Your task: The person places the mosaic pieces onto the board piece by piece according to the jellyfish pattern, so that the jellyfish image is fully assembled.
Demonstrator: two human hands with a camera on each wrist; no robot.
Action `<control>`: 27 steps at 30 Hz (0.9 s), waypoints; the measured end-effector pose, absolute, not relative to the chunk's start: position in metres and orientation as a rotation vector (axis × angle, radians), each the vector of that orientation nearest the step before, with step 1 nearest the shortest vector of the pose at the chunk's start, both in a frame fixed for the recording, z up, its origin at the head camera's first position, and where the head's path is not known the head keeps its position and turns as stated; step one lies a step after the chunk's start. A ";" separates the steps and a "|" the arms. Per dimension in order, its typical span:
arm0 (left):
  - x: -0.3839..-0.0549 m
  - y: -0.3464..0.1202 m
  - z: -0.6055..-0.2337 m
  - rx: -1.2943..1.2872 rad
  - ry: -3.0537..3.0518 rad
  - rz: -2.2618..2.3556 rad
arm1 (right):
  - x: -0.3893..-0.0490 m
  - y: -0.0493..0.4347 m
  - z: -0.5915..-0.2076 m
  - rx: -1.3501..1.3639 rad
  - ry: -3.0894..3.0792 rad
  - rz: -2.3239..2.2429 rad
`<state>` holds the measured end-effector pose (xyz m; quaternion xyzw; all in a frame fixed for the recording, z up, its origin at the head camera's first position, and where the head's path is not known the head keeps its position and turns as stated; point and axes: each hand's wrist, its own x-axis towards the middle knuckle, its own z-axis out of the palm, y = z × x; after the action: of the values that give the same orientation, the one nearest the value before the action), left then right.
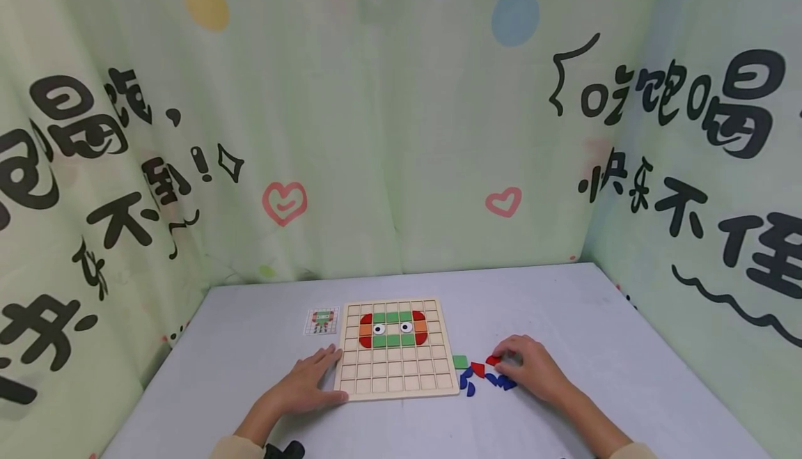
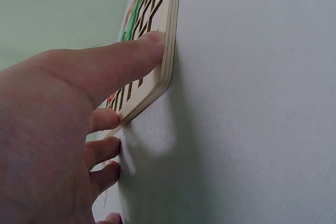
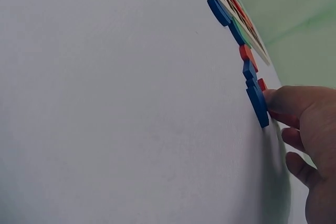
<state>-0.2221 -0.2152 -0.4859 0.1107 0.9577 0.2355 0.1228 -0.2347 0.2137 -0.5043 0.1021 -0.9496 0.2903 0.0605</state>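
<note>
A wooden grid board (image 1: 401, 368) lies on the table, with green, red and orange pieces and two eye pieces set in its upper part. My left hand (image 1: 308, 380) rests at the board's lower left corner, the thumb (image 2: 142, 51) on its rim and the other fingers along the left side. Right of the board, my right hand (image 1: 531, 368) pinches a red piece (image 1: 493, 360) between thumb and fingers, partly hidden by the fingertips. Several dark blue pieces (image 3: 257, 106) lie close by the thumb. Another red piece (image 1: 478, 369) is just left of the hand.
A small pattern card (image 1: 322, 321) with a green and red figure lies left of the board. One green piece (image 1: 460, 361) sits at the board's right edge. Printed curtains (image 1: 401, 131) stand behind and beside the white table (image 1: 526, 292). A black object (image 1: 287, 450) shows near the left sleeve.
</note>
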 end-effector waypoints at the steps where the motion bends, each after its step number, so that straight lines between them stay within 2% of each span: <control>1: -0.222 -0.215 -0.486 0.321 2.793 0.687 | -0.235 0.213 -0.504 0.307 -2.868 0.883; 27: -0.224 -0.217 -0.488 0.333 2.792 0.687 | -0.244 0.167 -0.497 0.400 -2.781 1.020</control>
<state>-0.2236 -0.2172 -0.4878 0.1143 0.9572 0.2355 0.1233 -0.2443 0.1667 -0.4965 0.1334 -0.9277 0.3402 0.0760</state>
